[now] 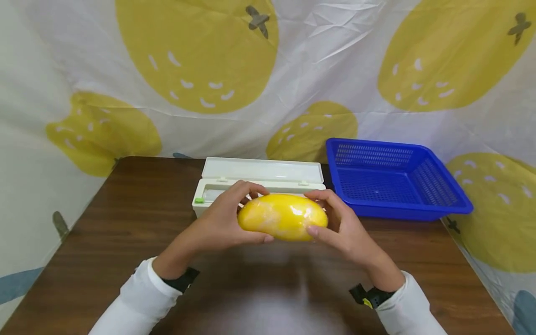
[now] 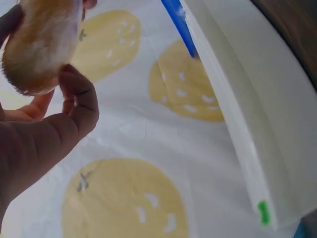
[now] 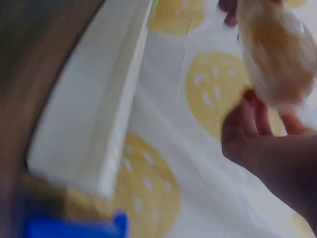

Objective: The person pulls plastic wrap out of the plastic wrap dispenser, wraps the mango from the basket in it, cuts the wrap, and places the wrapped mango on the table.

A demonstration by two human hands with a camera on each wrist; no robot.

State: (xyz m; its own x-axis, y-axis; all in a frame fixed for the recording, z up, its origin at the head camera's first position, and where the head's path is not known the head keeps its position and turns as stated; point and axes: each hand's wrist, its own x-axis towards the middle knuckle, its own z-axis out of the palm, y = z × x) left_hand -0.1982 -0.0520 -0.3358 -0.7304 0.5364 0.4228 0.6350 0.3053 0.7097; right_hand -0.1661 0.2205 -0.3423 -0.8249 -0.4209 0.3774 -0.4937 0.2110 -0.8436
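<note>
Both hands hold a yellow oblong fruit (image 1: 282, 216) in shiny clear cling film, above the table. My left hand (image 1: 217, 223) grips its left end, thumb along the lower side and fingers over the top. The other end is gripped by my right hand (image 1: 345, 228), its thumb pressing the front of the film. Wrinkled film shows on the fruit (image 2: 42, 49) in the left wrist view. Just behind the hands sits a white cling film dispenser (image 1: 262, 170) with its lid raised, its front partly hidden by the fruit and hands. A green slider (image 1: 199, 200) marks its left end.
A blue plastic basket (image 1: 398, 209) with slotted walls stands at the back right, beside the dispenser. The dark wooden table (image 1: 138, 209) ends against a white cloth (image 1: 310, 60) printed with yellow fruit. Black straps circle both wrists.
</note>
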